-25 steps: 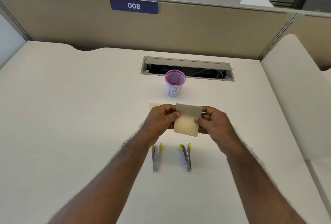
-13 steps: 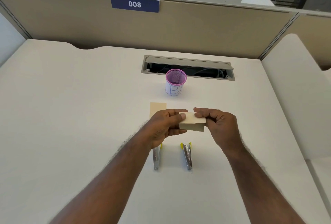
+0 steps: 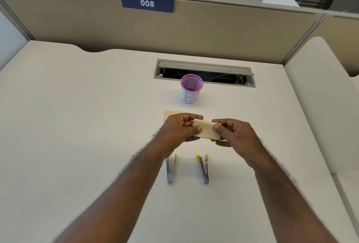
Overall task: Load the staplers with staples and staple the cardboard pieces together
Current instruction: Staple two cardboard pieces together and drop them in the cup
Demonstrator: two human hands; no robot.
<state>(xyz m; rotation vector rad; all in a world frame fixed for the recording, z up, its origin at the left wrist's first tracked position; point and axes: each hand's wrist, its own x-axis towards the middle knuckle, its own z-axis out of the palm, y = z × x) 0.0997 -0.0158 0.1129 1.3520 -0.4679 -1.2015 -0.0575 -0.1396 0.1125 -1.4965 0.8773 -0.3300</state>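
My left hand [image 3: 179, 129] and my right hand [image 3: 232, 134] both pinch a tan cardboard piece [image 3: 206, 131] held flat-ish above the desk, one hand at each end. More cardboard [image 3: 169, 115] lies on the desk behind my left hand, partly hidden by it. Two small metal staplers with yellow ends lie side by side nearer to me: one stapler [image 3: 170, 168] under my left wrist, the other stapler [image 3: 204, 168] to its right. Neither hand touches them.
A pink mesh cup [image 3: 191, 91] with a white label stands behind the cardboard. Behind it is an open cable slot [image 3: 205, 72] in the white desk [image 3: 77, 126]. A beige partition with a "008" sign [image 3: 147, 3] closes the back; a white divider [image 3: 320, 96] stands at the right.
The cardboard piece has tipped from facing me to lying nearly flat between my hands. My right hand has shifted a little to the right.
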